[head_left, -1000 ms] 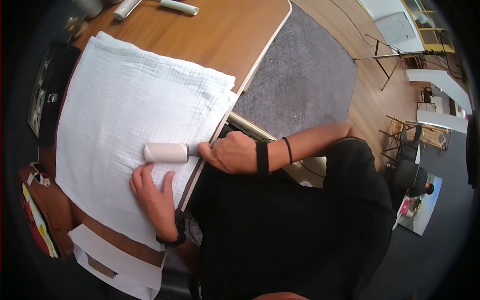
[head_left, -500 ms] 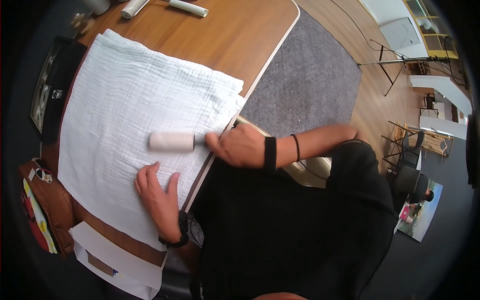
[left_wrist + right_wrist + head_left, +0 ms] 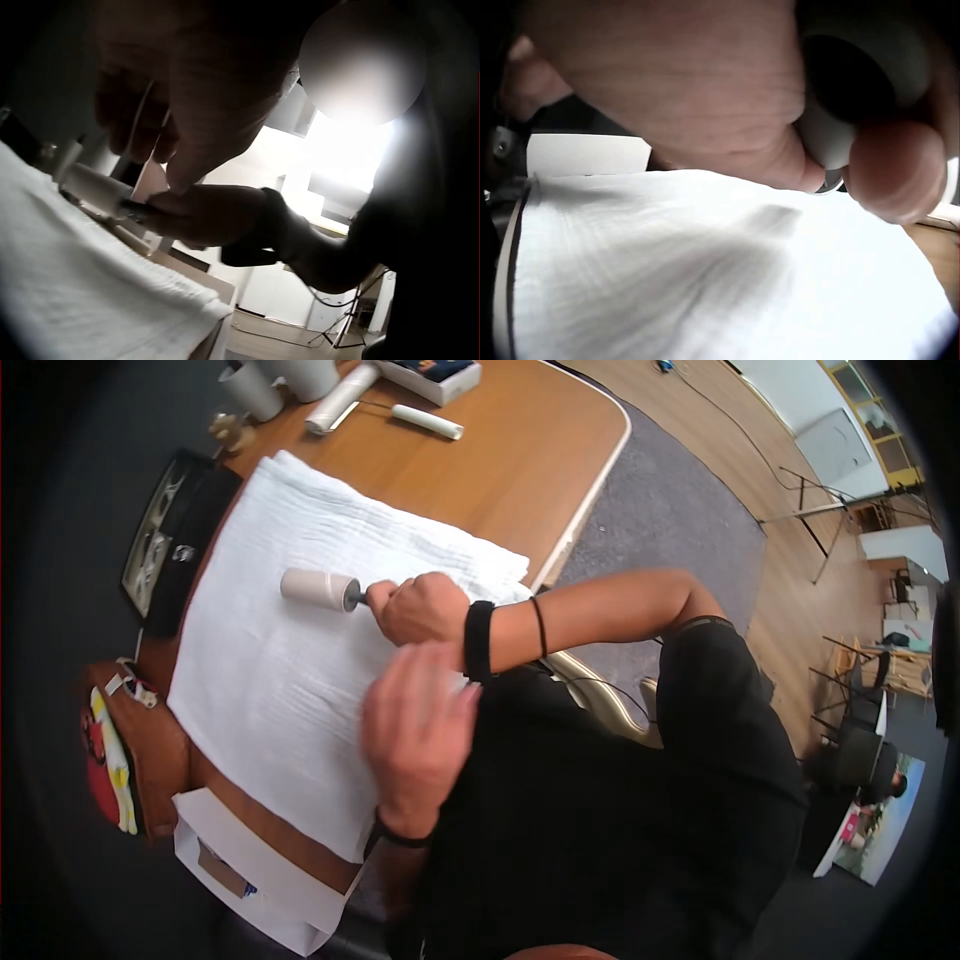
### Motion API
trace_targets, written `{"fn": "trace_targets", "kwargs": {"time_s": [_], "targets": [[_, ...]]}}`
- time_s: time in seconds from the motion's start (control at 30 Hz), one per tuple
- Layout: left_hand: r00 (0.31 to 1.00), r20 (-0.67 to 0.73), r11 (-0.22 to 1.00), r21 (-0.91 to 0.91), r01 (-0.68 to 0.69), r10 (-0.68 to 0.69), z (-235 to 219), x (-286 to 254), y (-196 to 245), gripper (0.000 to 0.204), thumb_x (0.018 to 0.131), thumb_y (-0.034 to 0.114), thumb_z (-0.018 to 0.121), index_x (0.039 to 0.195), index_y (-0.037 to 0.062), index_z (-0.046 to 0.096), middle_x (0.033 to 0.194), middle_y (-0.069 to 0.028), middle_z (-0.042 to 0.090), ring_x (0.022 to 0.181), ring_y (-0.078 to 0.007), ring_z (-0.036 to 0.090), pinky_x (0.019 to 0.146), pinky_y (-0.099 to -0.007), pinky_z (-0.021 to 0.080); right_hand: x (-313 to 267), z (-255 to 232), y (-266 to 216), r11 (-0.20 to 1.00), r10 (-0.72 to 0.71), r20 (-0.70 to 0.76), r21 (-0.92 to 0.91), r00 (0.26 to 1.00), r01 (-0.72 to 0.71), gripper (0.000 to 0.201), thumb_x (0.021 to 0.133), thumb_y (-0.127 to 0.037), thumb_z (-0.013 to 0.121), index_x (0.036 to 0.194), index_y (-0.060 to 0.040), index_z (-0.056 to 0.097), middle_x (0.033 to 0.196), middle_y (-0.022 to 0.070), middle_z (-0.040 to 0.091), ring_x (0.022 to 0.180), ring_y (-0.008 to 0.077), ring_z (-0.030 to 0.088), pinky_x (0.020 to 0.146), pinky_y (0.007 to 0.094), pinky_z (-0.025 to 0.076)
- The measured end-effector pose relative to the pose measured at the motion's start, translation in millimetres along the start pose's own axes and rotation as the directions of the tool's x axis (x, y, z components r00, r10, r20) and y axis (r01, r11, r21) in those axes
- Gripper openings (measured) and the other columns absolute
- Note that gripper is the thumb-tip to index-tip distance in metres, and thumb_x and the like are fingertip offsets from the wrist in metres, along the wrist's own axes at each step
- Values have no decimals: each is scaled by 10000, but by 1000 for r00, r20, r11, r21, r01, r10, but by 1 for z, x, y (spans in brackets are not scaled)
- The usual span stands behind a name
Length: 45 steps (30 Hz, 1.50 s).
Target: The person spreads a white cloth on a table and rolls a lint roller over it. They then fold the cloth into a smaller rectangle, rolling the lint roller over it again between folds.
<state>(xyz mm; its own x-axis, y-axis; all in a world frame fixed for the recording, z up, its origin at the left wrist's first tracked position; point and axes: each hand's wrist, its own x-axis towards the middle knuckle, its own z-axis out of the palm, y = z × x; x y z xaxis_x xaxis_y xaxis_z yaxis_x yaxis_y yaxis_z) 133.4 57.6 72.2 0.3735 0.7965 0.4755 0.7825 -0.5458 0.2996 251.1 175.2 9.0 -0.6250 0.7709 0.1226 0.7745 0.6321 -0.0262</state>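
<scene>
The right hand (image 3: 422,610) grips the handle of a lint roller (image 3: 318,590), which is over the white cloth (image 3: 270,680) on the tabletop (image 3: 500,470). The left hand (image 3: 415,735), blurred, is raised near the right wrist, fingers loosely extended.

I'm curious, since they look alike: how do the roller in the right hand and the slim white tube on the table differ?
The roller is thicker and pinkish; the tube is slimmer and white. The right hand grips the roller over the cloth, while the tube lies untouched on the table. Both are cylindrical.
</scene>
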Motion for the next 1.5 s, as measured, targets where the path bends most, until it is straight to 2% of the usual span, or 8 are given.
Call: {"fn": "trace_targets", "kwargs": {"time_s": [0.03, 0.1, 0.23, 0.4, 0.63, 0.8, 1.1, 1.5], "targets": [[996, 15, 996, -22, -87, 88, -2, 15, 12, 524, 930, 200, 844, 1419, 74, 701, 1415, -115, 692, 1348, -325, 633, 1100, -490, 507, 15, 13, -15, 998, 35, 91, 57, 995, -40, 176, 929, -114, 656, 996, 42, 609, 665, 38, 678, 563, 189, 693, 470, 345, 473], [978, 101, 983, -1, -184, 183, 3, 25, 21, 560, 922, 216, 850, 1447, 94, 698, 1471, -83, 675, 1408, -319, 596, 1142, -482, 491, 21, 2, -35, 998, -6, 113, 61, 994, -1, 184, 935, -136, 667, 1004, 34, 647, 736, 45, 708, 608, 190, 710, 508, 334, 497], [975, 63, 954, 203, -221, 213, 9, 10, 12, 473, 923, 217, 845, 1375, 121, 745, 1489, -58, 657, 1392, -296, 597, 1169, -471, 488, 25, 5, -50, 994, -77, 162, 84, 984, 64, 176, 936, -130, 663, 1002, 31, 640, 724, 48, 700, 600, 193, 707, 504, 337, 496], [981, 65, 958, 213, -193, 183, 5, 7, 6, 496, 899, 244, 867, 1368, 134, 747, 1420, -98, 669, 1358, -303, 607, 1163, -479, 492, 26, 9, -48, 991, -105, 198, 102, 975, 86, 166, 937, -124, 658, 999, 28, 631, 709, 52, 690, 590, 197, 704, 498, 341, 495], [969, 115, 957, 172, -234, 217, 4, 16, 17, 534, 913, 288, 849, 1409, 136, 726, 1467, -109, 655, 1388, -314, 589, 1186, -491, 461, 26, 8, -48, 988, -118, 225, 119, 967, 93, 153, 939, -114, 651, 995, 24, 619, 688, 57, 676, 577, 203, 698, 490, 347, 494], [979, 71, 959, 198, -202, 191, -7, 9, 6, 478, 882, 341, 877, 1286, 101, 792, 1427, -114, 683, 1376, -322, 602, 1174, -515, 483, 25, 8, -46, 987, -125, 238, 131, 963, 96, 144, 940, -108, 647, 993, 21, 610, 673, 60, 665, 567, 206, 695, 484, 351, 493], [971, 168, 972, 130, -194, 171, -2, 28, 20, 634, 861, 441, 890, 1374, 99, 742, 1486, -140, 639, 1419, -334, 569, 1213, -516, 447, 25, 6, -46, 985, -139, 263, 131, 955, 108, 129, 942, -96, 638, 988, 16, 595, 646, 67, 647, 550, 213, 688, 474, 359, 491], [958, 142, 963, 67, -261, 250, 9, 2, 12, 544, 893, 416, 864, 1379, 194, 761, 1505, -150, 616, 1451, -310, 556, 1207, -514, 450, 27, 10, -36, 976, -152, 298, 195, 943, 96, 149, 976, -118, 623, 1031, 19, 606, 661, 75, 681, 592, 245, 732, 518, 363, 544]]}}
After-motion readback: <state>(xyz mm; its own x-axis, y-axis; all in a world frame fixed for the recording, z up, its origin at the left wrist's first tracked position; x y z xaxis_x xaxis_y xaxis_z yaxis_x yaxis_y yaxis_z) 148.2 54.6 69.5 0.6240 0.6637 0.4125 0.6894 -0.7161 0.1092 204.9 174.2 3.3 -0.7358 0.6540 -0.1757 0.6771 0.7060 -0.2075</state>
